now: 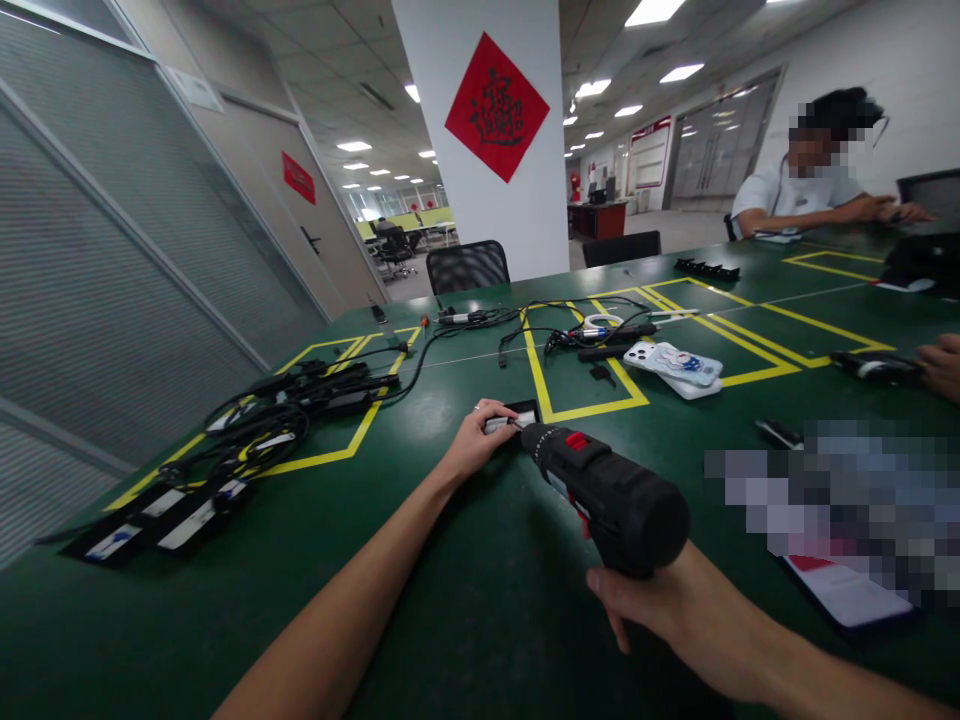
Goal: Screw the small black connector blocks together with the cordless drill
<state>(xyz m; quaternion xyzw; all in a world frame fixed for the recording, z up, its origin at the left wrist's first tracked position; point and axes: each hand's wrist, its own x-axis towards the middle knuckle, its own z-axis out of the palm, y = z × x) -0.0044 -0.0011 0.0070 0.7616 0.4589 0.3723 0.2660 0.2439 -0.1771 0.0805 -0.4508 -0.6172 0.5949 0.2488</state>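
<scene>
A black cordless drill (600,485) with red details is gripped by its handle in my right hand (675,610). Its nose points forward and to the left, and the thin bit tip reaches a small flat black part with a white label (531,412) on the green table. My left hand (480,440) holds that small part from its left side, fingers bent over it close to the bit. Whether the bit touches a screw is too small to tell.
On the left lie tangled black cables and power adapters (330,390). Past my hands are more cables (480,320), a phone in a patterned case (679,365) and a black rail-like part (706,270). At far right another person's hand (941,365) is near a dark tool (874,367). Yellow tape (592,410) marks the green table (450,620).
</scene>
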